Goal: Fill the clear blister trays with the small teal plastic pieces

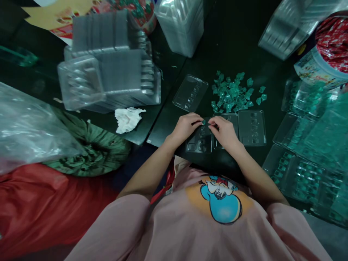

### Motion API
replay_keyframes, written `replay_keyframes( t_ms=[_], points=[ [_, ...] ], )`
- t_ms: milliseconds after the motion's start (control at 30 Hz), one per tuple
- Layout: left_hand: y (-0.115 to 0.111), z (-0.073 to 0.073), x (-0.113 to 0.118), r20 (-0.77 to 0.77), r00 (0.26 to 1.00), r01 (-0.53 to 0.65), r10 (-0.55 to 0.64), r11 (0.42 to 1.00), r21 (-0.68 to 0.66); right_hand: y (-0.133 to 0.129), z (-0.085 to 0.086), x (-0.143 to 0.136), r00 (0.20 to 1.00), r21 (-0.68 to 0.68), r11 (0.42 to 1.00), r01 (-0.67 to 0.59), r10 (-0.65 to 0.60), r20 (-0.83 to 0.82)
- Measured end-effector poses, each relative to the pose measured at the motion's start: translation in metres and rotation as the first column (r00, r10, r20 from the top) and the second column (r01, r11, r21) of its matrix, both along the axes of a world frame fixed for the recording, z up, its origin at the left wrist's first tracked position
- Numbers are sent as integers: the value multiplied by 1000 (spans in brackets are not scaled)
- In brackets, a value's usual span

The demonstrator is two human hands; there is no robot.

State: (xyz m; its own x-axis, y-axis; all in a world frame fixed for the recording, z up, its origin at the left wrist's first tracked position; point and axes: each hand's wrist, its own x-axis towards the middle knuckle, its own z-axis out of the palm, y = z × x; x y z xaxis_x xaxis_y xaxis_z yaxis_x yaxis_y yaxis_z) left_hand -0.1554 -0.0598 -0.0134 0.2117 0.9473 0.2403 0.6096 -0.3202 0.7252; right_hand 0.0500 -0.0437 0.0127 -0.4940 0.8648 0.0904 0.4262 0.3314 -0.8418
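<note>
My left hand and my right hand meet over a clear plastic blister tray on the dark table. Between the fingertips of both hands sits a small green piece. Just beyond the hands lies a loose pile of several green pieces. A second open blister tray lies to the right of my right hand, and a single clear tray lies beyond my left hand.
Stacks of clear trays stand at the back left, more at the back centre and back right. Filled trays with green pieces lie right. A crumpled white tissue, plastic bag, green sack.
</note>
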Motion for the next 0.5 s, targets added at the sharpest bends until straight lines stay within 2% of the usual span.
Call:
replay_keyframes(
  t_ms=[133, 300, 500],
  points=[
    [-4, -4, 1, 20, 1000, -16, 16, 1000, -2, 10, -6, -22, 999, -52, 998, -31, 32, 24],
    [-5, -3, -3, 18, 993, -119, 121, 991, -55, 17, -5, -30, 995, -91, 996, -26, 34, 93],
    [1, 3, -6, -72, 995, -83, 74, 988, -127, 17, -10, -33, 986, -74, 997, -12, 24, 162]
  ],
)
